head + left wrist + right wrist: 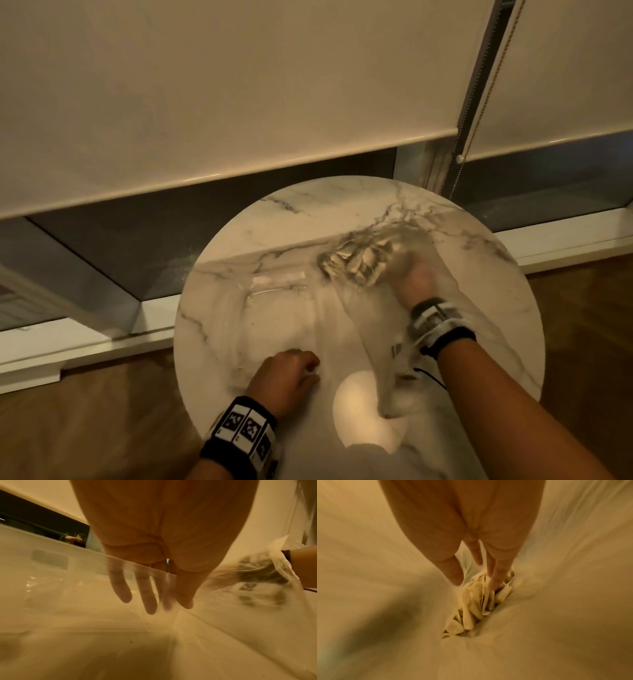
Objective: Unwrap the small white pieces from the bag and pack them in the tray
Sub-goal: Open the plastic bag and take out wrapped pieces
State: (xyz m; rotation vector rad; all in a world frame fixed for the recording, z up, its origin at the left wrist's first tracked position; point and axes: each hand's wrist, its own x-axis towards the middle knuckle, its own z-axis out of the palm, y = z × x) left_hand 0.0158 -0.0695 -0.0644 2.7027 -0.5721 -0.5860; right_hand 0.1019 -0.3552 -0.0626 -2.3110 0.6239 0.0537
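A clear plastic tray (279, 279) stands at the middle left of the round marble table (308, 212). My left hand (291, 371) grips the tray's near corner; in the left wrist view its fingers (149, 595) hang inside the rim (137, 568) and the thumb stays outside. A translucent plastic bag (387, 342) lies on the table's right side. My right hand (418, 277) is deep inside it. Its straight fingers (494, 580) touch a pile of small white wrapped pieces (476, 601) bunched at the bag's far end (356, 263), thumb apart. The tray's inside is blurred.
The table's far edge stands close to a low window sill with roller blinds and a hanging cord (479, 102). Wooden floor surrounds the table. A bright lamp reflection (363, 411) lies on the near tabletop.
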